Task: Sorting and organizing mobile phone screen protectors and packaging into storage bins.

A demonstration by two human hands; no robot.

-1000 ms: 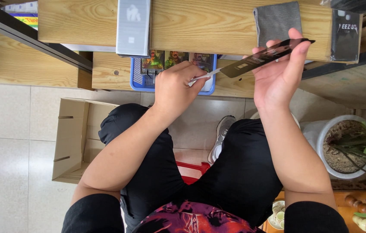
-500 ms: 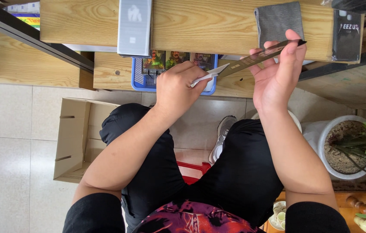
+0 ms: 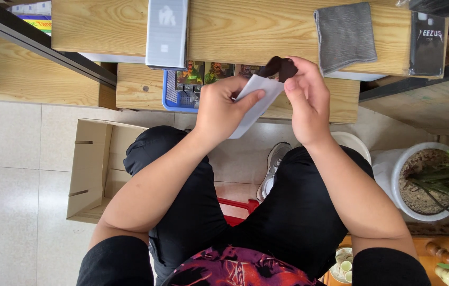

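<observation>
Head view, landmark: wooden bench (image 3: pixel 245 32)
Left hand (image 3: pixel 223 108): fingers clamped on a white sheet (image 3: pixel 255 103), just below the bench's front edge
Right hand (image 3: pixel 306 100): fingertips pinched together on a dark piece (image 3: pixel 279 67) at the sheet's upper end, against the bench edge
Relation: sheet's long axis slants from lower left to upper right; dark piece lies nearer the right hand
Look: sheet plain white, flat; piece dark, small, partly hidden
Nearby: grey cloth (image 3: pixel 345 36) on the bench, right of the hands

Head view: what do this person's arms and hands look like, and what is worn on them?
Both forearms are bare from the upper arm down, below short black sleeves. The left hand and right hand are gloveless; no watch, ring or bracelet shows on either. No cables or markings are visible on the arms.
</observation>
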